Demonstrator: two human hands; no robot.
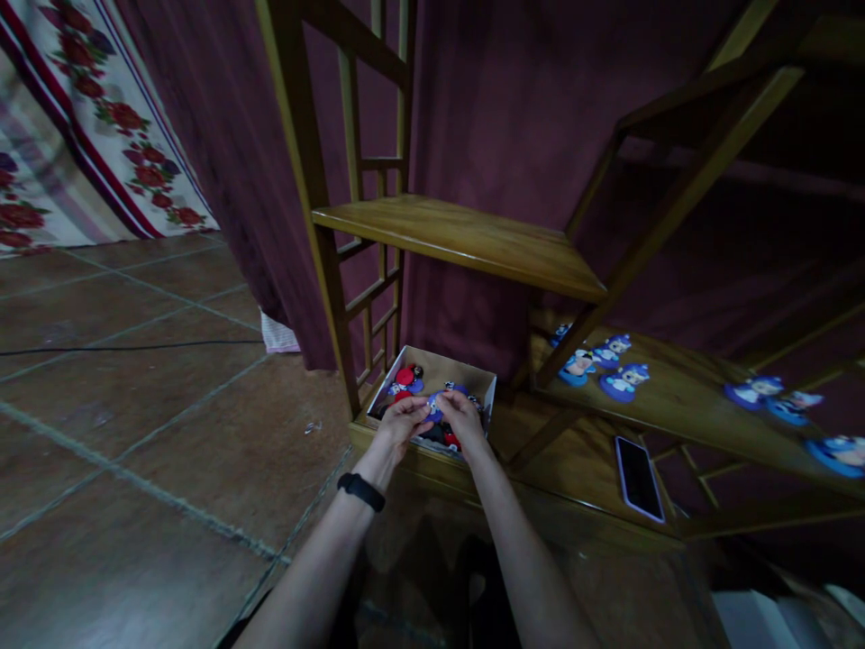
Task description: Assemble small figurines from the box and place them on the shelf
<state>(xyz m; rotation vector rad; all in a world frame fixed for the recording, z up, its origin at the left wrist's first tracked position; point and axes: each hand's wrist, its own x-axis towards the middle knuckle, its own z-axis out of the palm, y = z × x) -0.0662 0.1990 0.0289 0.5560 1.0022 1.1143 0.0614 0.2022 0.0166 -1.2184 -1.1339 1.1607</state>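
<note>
Reaching down into an open cardboard box (450, 368), the left hand (404, 418) and right hand (464, 416) meet just above its front edge, fingers curled in narrowly and pinching one blue figure (436, 407) between them. The figure sits over the box's near half, touching both sets of fingertips. Under the hands the box holds a jumble of loose pieces (406, 379) in red, blue and black, heaped towards its left and front; its back wall is bare. The box stands on the bottom shelf (574, 461) of a wooden rack, with a dark phone (639, 476) lying flat to the right, well apart. On the middle shelf (682, 398) more blue characters (625, 380) lie spread out face up. A black wristband (361, 491) circles the left wrist.
</note>
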